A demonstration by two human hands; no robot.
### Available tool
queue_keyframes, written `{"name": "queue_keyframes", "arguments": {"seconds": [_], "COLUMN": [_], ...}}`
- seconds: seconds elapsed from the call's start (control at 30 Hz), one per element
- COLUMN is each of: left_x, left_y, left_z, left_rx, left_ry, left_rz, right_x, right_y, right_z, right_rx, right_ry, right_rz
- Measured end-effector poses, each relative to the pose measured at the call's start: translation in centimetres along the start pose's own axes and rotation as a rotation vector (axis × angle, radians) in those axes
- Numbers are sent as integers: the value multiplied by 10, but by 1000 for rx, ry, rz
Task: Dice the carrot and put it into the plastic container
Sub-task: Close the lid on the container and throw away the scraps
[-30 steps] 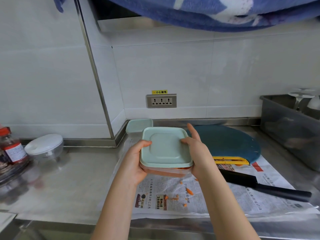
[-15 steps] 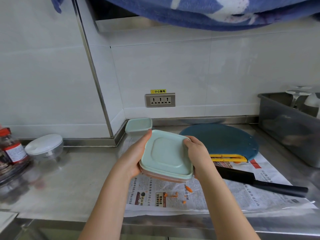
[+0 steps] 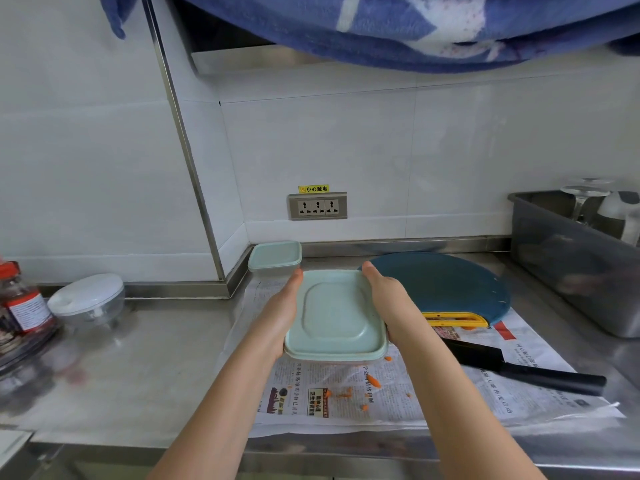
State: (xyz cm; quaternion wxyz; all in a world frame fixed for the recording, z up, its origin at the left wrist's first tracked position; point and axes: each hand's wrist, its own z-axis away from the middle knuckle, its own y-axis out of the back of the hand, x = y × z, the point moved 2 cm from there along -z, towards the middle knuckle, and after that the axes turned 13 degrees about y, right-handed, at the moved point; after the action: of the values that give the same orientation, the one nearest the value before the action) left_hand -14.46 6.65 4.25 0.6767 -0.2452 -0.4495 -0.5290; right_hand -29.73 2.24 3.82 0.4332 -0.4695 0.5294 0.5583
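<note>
I hold the plastic container point(image 3: 335, 315), closed with a mint green lid, just above the newspaper point(image 3: 485, 403) on the steel counter. My left hand point(image 3: 282, 308) grips its left side and my right hand point(image 3: 386, 296) grips its right side. Both thumbs lie along the lid's edges, while the fingers are hidden underneath. The lid hides what is inside. Small orange carrot bits point(image 3: 372, 380) lie scattered on the newspaper in front of the container.
A black knife point(image 3: 519, 370) lies on the paper at right, beside a round blue cutting board point(image 3: 446, 282) with a yellow handle. A second small lidded container point(image 3: 275, 258) sits in the back corner. A lidded chopper bowl point(image 3: 86, 299) and jar point(image 3: 22, 301) stand left; a grey tub point(image 3: 568, 268) stands right.
The container tipped to one side, then came level again and sits slightly lower. Both hands slid along its sides, and the thumbs now point away from me.
</note>
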Motion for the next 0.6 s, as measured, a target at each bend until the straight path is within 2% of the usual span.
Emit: {"name": "queue_keyframes", "arguments": {"seconds": [0.3, 0.47, 0.6], "left_x": [-12, 10, 15], "left_y": [-8, -8, -11], "left_z": [-14, -10, -16], "left_rx": [-4, 100, 93], "left_ry": [63, -54, -42], "left_rz": [108, 189, 214], "right_x": [-3, 2, 3], "right_y": [0, -3, -4], "right_z": [-9, -2, 2], "right_rx": [-31, -98, 24], "right_ry": [-42, -96, 59], "right_rz": [55, -68, 21]}}
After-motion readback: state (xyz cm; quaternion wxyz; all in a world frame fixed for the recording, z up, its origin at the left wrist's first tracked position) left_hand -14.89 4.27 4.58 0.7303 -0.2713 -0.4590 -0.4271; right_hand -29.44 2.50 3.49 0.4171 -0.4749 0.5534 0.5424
